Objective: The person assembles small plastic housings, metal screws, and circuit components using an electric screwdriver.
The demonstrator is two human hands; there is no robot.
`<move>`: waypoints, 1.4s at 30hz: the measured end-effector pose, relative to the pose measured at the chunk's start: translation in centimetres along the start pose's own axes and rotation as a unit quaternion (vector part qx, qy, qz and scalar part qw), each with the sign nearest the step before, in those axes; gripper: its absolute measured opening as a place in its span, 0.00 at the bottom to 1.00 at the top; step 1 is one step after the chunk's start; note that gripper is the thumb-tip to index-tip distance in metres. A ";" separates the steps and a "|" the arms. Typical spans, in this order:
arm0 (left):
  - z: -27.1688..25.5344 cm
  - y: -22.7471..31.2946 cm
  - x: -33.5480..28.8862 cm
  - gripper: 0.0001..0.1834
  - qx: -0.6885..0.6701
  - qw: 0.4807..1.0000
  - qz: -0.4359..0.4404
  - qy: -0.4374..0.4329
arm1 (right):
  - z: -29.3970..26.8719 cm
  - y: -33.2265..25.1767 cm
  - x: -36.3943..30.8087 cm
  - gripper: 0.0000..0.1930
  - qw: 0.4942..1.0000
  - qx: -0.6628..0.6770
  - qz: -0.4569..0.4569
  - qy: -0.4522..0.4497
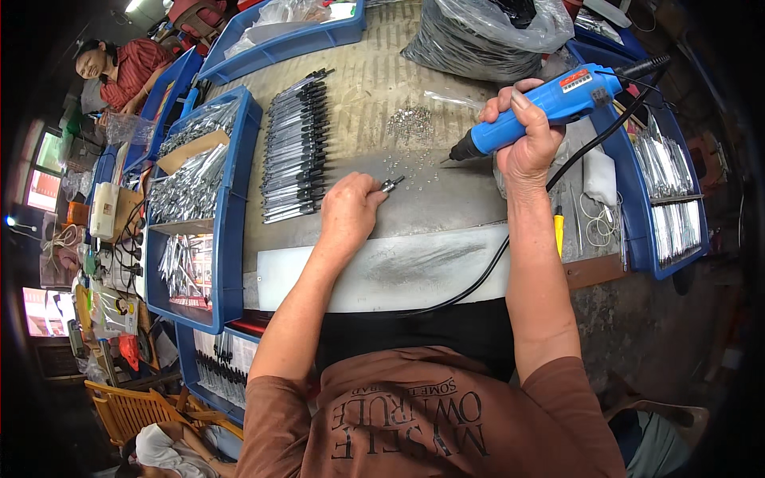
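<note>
My right hand is wrapped round a blue electric screwdriver, its black nose and thin bit angled down to the left over the bench. My left hand pinches a small black-and-silver metal part whose end sticks out past the fingertips; the rest of it is hidden by the hand. The bit and this part are apart. Just beyond them lies a scattered pile of tiny silver screws. To the left of my left hand, several slim silver rails with black ends lie side by side in a long row.
Blue bins of metal parts flank the bench left and right. A clear bag of dark pieces stands at the back. A pale board lines the front edge; the black cord passes my right forearm. A person sits far left.
</note>
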State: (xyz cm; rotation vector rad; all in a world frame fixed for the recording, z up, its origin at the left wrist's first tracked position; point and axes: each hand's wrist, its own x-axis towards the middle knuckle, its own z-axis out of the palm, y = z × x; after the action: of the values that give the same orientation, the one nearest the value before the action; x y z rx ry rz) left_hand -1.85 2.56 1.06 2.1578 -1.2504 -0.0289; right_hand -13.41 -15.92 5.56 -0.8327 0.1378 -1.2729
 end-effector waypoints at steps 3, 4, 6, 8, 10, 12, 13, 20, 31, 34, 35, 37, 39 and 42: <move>0.2 -0.4 0.2 0.06 0.002 1.000 0.000 -0.002 | 0.1 -0.1 0.0 0.11 1.000 -0.001 -0.004 -0.001; 0.1 -0.3 0.2 0.06 0.002 1.000 0.000 -0.002 | 0.1 -0.1 0.0 0.11 1.000 -0.001 -0.004 0.001; 0.0 0.0 0.2 0.06 0.017 1.000 0.005 0.000 | 0.1 -0.1 0.0 0.12 1.000 0.000 -0.003 0.002; 0.0 -0.1 0.0 0.06 0.028 1.000 0.011 -0.005 | 0.1 -0.1 -0.1 0.12 1.000 0.002 -0.002 0.004; 0.0 -0.2 0.0 0.07 0.040 0.999 0.019 -0.011 | 0.1 -0.2 -0.2 0.12 1.000 0.006 0.005 0.000; -0.2 -0.2 -0.2 0.07 0.021 0.999 0.023 -0.016 | 0.1 -0.1 0.0 0.12 1.000 0.011 0.004 0.001; -0.2 -0.2 -0.2 0.07 0.021 0.999 0.025 -0.017 | 0.0 -0.1 0.0 0.12 1.000 0.014 0.004 0.001; 0.0 -0.7 -0.2 0.07 -0.025 0.999 -0.003 0.024 | -0.3 0.1 0.0 0.12 1.000 0.020 0.005 0.009; 0.1 -0.8 -0.3 0.06 -0.005 1.000 0.024 0.015 | -0.6 0.3 0.1 0.12 1.000 0.021 0.011 -0.001; 0.0 -0.5 -0.1 0.07 -0.002 1.000 0.004 0.003 | -0.3 0.2 0.0 0.12 1.000 0.021 0.007 0.003; 0.1 -0.5 -0.1 0.07 -0.002 1.000 0.004 0.002 | -0.3 0.2 0.0 0.12 1.000 0.020 0.007 0.003; 0.0 -0.4 0.0 0.08 0.002 1.000 -0.004 0.000 | -0.3 0.2 0.0 0.12 1.000 0.023 0.006 0.000; -0.2 -0.2 0.3 0.08 0.010 1.000 -0.014 -0.009 | -0.2 0.1 0.0 0.12 1.000 0.022 0.007 0.000; -0.3 0.2 0.6 0.08 0.013 0.999 -0.038 -0.024 | -0.2 0.1 0.0 0.12 1.000 0.021 0.004 0.000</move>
State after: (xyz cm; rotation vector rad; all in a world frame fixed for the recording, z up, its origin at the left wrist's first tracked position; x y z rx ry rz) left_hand -1.57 2.16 1.56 2.2393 -1.2006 -0.0965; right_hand -13.45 -16.00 5.34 -0.7962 0.1132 -1.2646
